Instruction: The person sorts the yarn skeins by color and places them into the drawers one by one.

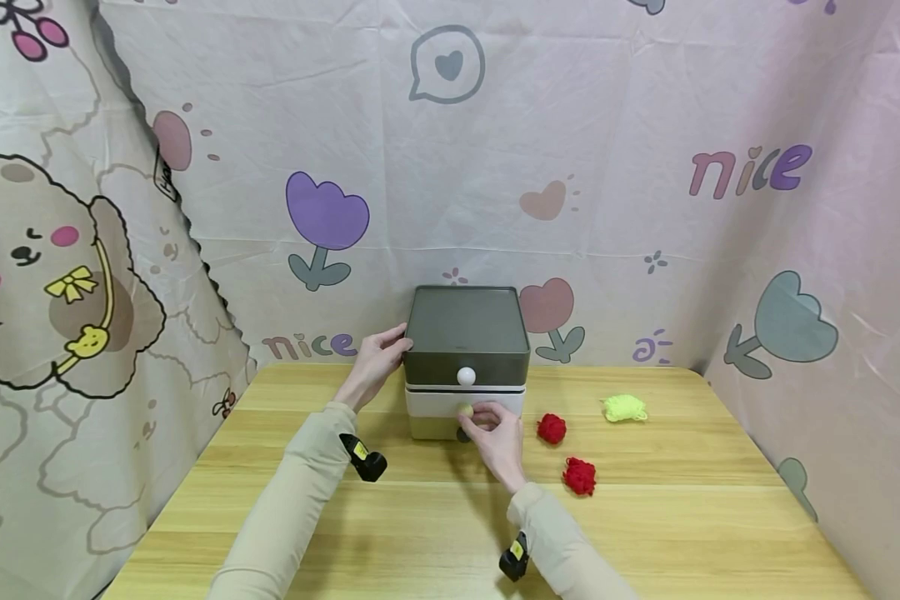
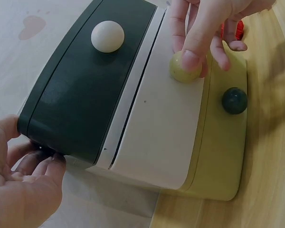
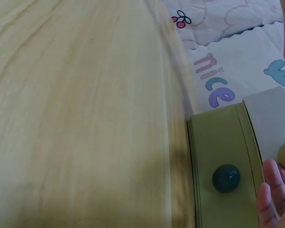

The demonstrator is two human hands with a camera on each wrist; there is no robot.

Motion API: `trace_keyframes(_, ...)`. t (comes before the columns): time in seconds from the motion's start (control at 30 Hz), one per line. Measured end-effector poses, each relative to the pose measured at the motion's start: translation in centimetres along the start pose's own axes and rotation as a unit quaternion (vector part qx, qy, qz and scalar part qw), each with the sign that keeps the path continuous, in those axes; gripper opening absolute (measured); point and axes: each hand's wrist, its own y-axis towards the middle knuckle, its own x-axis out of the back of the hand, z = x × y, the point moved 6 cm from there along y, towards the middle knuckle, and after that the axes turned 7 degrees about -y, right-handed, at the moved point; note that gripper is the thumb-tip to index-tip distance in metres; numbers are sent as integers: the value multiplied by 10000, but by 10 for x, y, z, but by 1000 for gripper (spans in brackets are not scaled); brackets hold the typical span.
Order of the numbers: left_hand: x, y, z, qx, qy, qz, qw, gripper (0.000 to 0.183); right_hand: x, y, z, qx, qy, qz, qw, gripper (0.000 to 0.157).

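Observation:
A small three-tier drawer box stands on the table, with a dark green top tier, a white middle drawer and an olive bottom drawer. My right hand pinches the yellowish round knob of the middle drawer between thumb and fingers. At the box's upper left corner, my left hand grips the dark green tier, thumb at the top edge and fingers bent against the side. A white knob sits on the top tier. The bottom drawer's dark green knob is just below my right hand.
Two red yarn bundles lie right of the box, one nearer the front. Farther right is a yellow-green yarn bundle. A printed cloth hangs behind the wooden table and along its sides.

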Motion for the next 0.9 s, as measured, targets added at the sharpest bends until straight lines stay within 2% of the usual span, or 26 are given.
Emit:
trace_keyframes(0.47,0,1,1,79,-59,2,10000,57,5,-16,1,-2,164,136,9998,22)
trace_keyframes(0.73,0,1,1,69,-97,-13,9999,57,8,-27,6,-227,268,265,9990,20)
trace_keyframes(0.9,0,1,1,95,-78,-28,9999,57,9,-32,3,31,226,288,9993,21)
